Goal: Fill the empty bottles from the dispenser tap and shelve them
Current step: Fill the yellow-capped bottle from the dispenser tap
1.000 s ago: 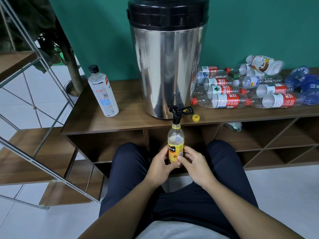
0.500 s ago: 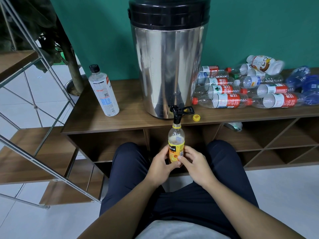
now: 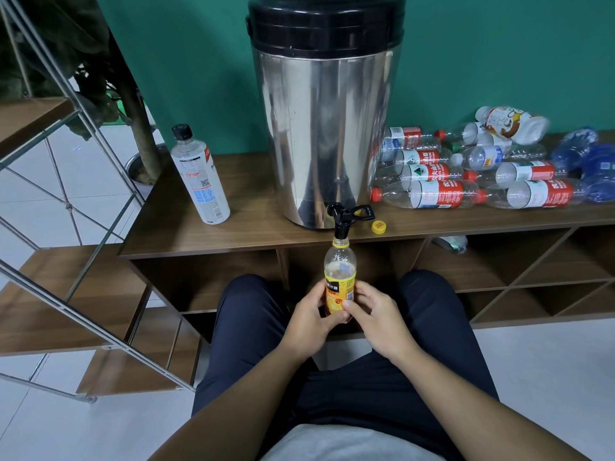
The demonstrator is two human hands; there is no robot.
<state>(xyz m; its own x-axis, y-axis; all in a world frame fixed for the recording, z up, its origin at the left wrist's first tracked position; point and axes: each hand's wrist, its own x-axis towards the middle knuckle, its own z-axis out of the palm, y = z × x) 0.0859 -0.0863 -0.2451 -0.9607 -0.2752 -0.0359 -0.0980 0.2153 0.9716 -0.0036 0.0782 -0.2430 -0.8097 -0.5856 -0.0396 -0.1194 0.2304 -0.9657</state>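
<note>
The small clear plastic bottle with the yellow label point(image 3: 339, 281), gripped at its label by the left hand point(image 3: 311, 322) and right hand point(image 3: 376, 319), mouth under the black tap point(image 3: 342, 221), likely grows heavier, thin-walled, so hold 2-handed low.

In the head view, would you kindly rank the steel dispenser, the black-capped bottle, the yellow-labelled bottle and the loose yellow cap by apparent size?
1. steel dispenser
2. black-capped bottle
3. yellow-labelled bottle, partly hidden by both hands and nearer the camera, so this placing is unsure
4. yellow cap
</note>
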